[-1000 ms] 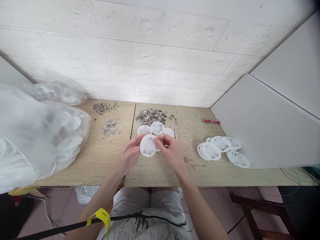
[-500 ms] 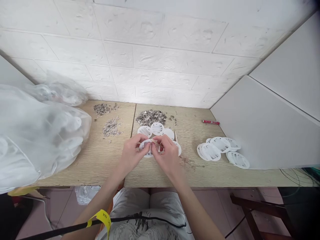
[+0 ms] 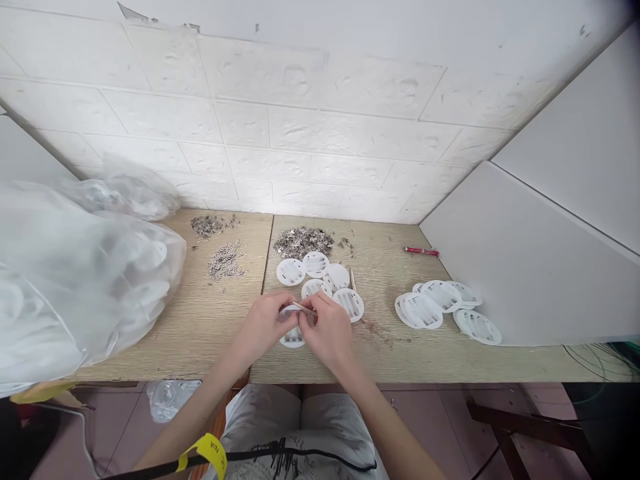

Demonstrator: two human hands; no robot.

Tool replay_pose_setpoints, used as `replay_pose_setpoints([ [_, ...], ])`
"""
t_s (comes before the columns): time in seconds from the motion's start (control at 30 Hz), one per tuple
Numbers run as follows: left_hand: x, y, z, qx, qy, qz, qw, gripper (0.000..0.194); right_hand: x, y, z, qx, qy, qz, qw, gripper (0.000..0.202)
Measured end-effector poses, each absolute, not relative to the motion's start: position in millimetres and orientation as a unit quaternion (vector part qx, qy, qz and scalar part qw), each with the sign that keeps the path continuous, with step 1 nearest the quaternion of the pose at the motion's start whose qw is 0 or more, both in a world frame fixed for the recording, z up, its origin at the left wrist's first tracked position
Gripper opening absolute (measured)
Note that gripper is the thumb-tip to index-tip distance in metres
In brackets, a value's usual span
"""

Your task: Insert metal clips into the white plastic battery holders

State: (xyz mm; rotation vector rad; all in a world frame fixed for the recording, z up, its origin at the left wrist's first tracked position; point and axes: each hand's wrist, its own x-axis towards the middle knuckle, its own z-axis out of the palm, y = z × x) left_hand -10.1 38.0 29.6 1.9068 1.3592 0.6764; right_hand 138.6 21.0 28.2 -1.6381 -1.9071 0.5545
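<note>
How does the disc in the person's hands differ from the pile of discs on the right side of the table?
The held disc is one piece, while the pile has several overlapping discs.
The held disc is partly hidden by the left hand and right hand; no hand touches the pile.
Both show white, round-edged discs with dark details.

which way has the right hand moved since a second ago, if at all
Yes, toward the person: the right hand now sits closer to the front edge of the table, allowing for the camera's slight shift.
</note>
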Motion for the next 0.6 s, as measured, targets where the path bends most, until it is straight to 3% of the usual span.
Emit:
replay_pose_setpoints([
  [0.23,-17,38,30,0.76,0.547,0.156,0.314,0.011,140,21,32,-0.61,-0.691,0.327,0.209,0.013],
  [0.37,-17,41,33,0.755,0.527,0.113,0.373,0.012,144,27,38,-0.608,-0.689,0.362,0.16,0.006],
  [0.6,-9,53,43,0.75,0.521,0.004,0.408,0.024,149,44,32,-0.552,-0.682,0.467,0.114,0.013],
])
